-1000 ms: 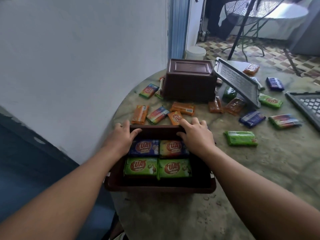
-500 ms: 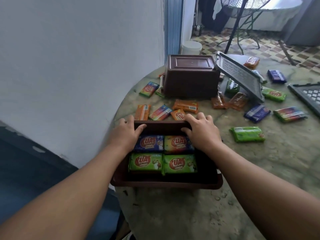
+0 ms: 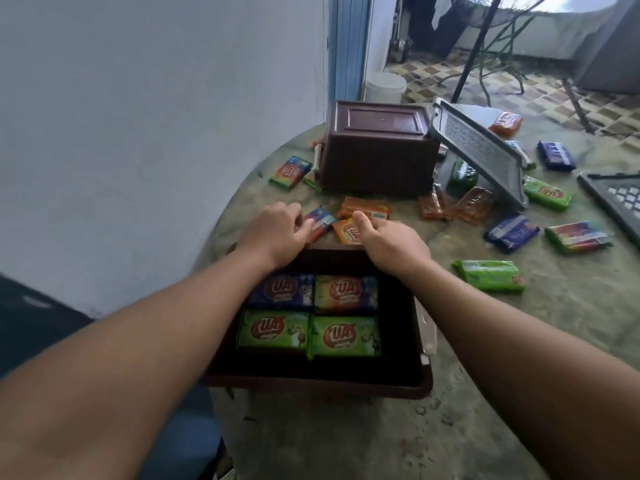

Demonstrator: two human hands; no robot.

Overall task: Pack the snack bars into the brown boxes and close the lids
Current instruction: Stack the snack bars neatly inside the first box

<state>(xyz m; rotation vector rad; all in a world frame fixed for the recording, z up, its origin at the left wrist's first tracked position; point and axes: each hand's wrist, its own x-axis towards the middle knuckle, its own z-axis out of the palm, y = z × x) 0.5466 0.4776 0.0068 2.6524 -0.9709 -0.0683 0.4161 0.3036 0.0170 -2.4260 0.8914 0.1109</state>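
Our left hand (image 3: 277, 233) has its grip curled onto the near end of a multicoloured bar (image 3: 320, 225), thumb and fingertips touching the wrapper; whether it is pinched clear of the tabletop (image 3: 519, 341) we cannot tell. Our right hand (image 3: 393, 245) lies with the thumb stretched toward 12 o'clock over a small orange bar (image 3: 346, 232), fingers bent and hidden on the far side, so we cannot tell how firmly that grip has closed.

We judge these bars light and fairly stiff inside a slick, crinkly wrapper. The film may slide under a fingertip, so the safest hold is across the short width, thumb on one long edge and fingers on the other, not on the loose sealed ends. Squeezing hard could crack the filling.

Just behind the hands, at 6 o'clock from them, sits the open brown box (image 3: 398, 382) with four bars flat in a two-by-two layer: blue (image 3: 282, 289) and orange-blue (image 3: 346, 292) at the far row, two green ones (image 3: 273, 332) nearest us. At 12 o'clock stands a second brown box (image 3: 377, 147), lid down. More bars lie scattered toward 2 and 3 o'clock, among them a green bar (image 3: 490, 275), and a grey lid (image 3: 481, 150) leans tilted beside the closed box.
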